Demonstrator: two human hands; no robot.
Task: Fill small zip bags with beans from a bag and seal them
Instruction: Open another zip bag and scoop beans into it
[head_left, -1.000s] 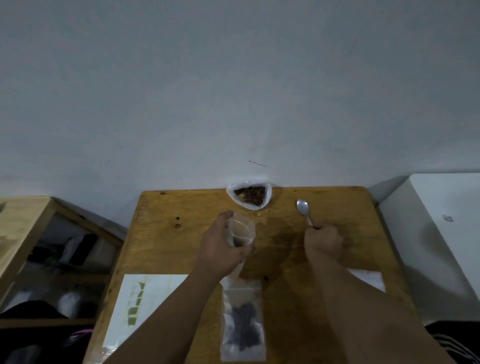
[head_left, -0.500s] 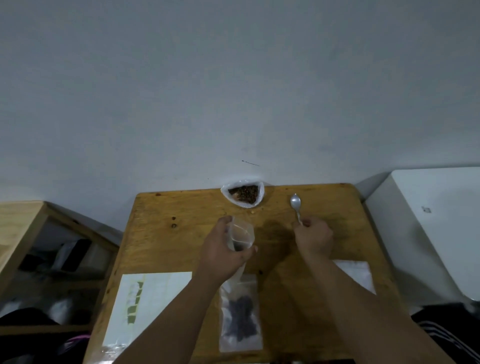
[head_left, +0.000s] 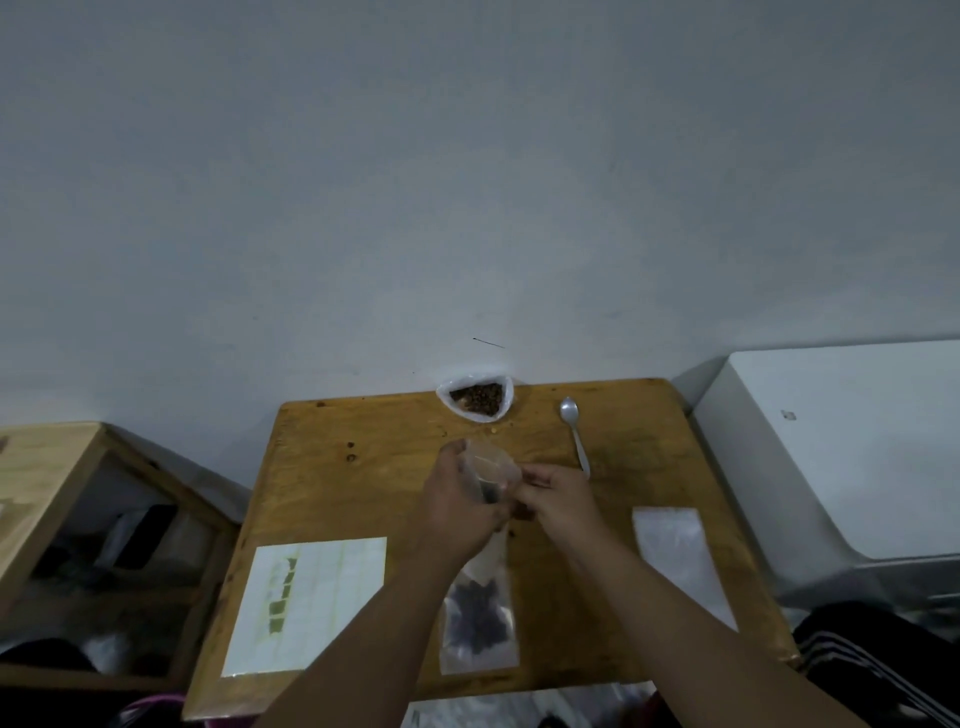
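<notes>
My left hand (head_left: 460, 512) grips a small clear zip bag (head_left: 488, 470) upright above the middle of the wooden table (head_left: 363, 467); a few dark beans sit at its bottom. My right hand (head_left: 556, 493) has come up against the bag's right edge and pinches it there. The metal spoon (head_left: 574, 434) lies on the table just beyond my right hand. The open white bag of brown beans (head_left: 477, 400) stands at the far edge against the wall. A filled zip bag (head_left: 478, 621) lies flat between my forearms.
A white sheet with green marks (head_left: 311, 603) lies at the near left. An empty clear zip bag (head_left: 680, 561) lies at the near right. A white appliance (head_left: 841, 467) stands right of the table, a wooden shelf (head_left: 78, 519) to its left.
My right hand let go of the spoon, which now lies on the table, and moved left to the small bag held by my left hand.
</notes>
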